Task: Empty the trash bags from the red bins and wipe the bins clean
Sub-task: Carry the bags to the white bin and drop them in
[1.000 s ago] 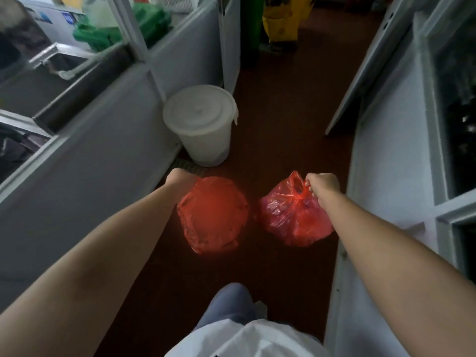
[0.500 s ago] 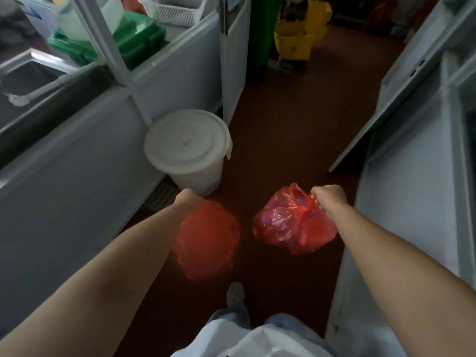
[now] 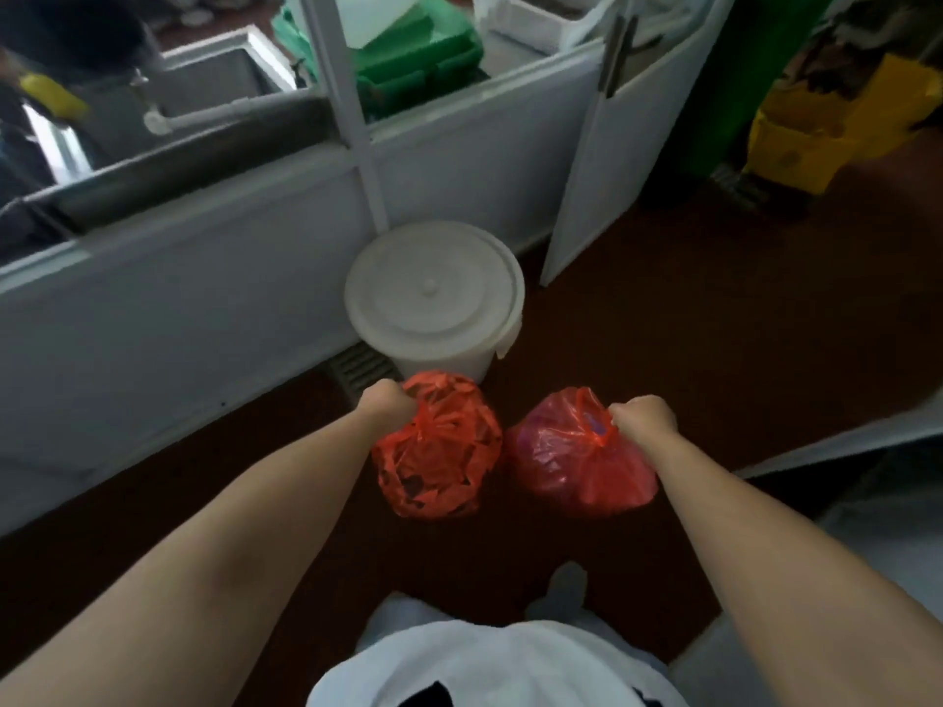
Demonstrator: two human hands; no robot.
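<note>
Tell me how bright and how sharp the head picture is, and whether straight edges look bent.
In the head view the light is dim and soft, without hard shadows; the left red bag, the right red bag and the white bucket are fairly sharp, while the yellow mop bucket and the sink are blurred; the wide lens bows the white partition's top edge.

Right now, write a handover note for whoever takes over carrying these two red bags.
Left hand grips the top of the left red bag.
Right hand grips the top of the right red bag.
Both bags hang side by side over the floor, just short of the lidded white bucket.
Done: both bags are out of their bins.
Left: dispose of the bags, then wipe the bins; no red bin is in view.
</note>
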